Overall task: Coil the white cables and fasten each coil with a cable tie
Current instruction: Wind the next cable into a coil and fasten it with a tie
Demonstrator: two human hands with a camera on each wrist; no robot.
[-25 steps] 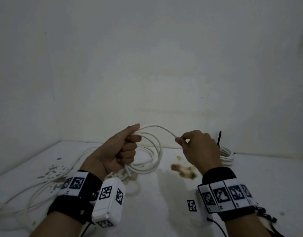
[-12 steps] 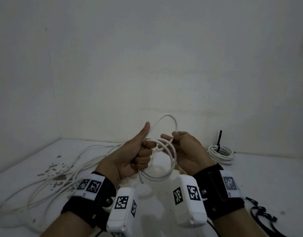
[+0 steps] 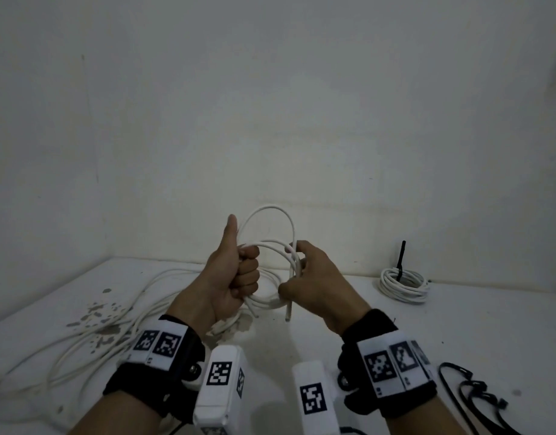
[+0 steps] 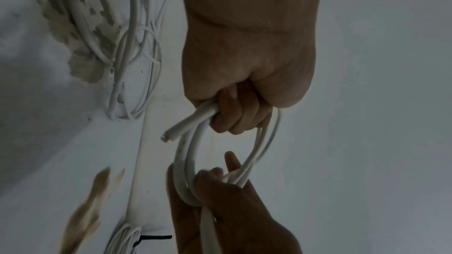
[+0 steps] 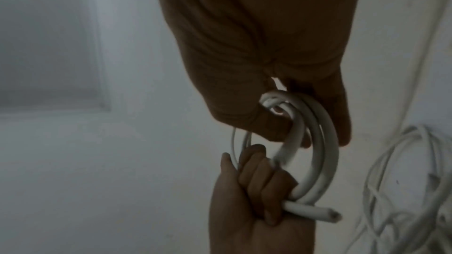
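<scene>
My left hand (image 3: 235, 277) is a fist around one side of the white cable coil (image 3: 272, 268), fingers wrapped over the strands, thumb standing straight up. My right hand (image 3: 314, 284) grips the opposite side, fingers curled over the bundled loops and thumb underneath. The coil hangs in the air between both hands, above the table (image 3: 333, 324).

Coil: a few loops of smooth, round white cable. One loop stands taller than the rest, arching up between the hands. One cut end pokes out below my left fist (image 4: 171, 133); another hangs straight down under my right hand (image 3: 288, 310).

Left of my hands, loose white cable (image 3: 91, 328) sprawls over the table, across a patch of chipped paint (image 3: 96, 312). To the right, near the wall, a finished coil (image 3: 403, 285) lies flat with a black cable tie (image 3: 401, 259) sticking up from it. Black cord (image 3: 471, 394) lies by my right wrist.
</scene>
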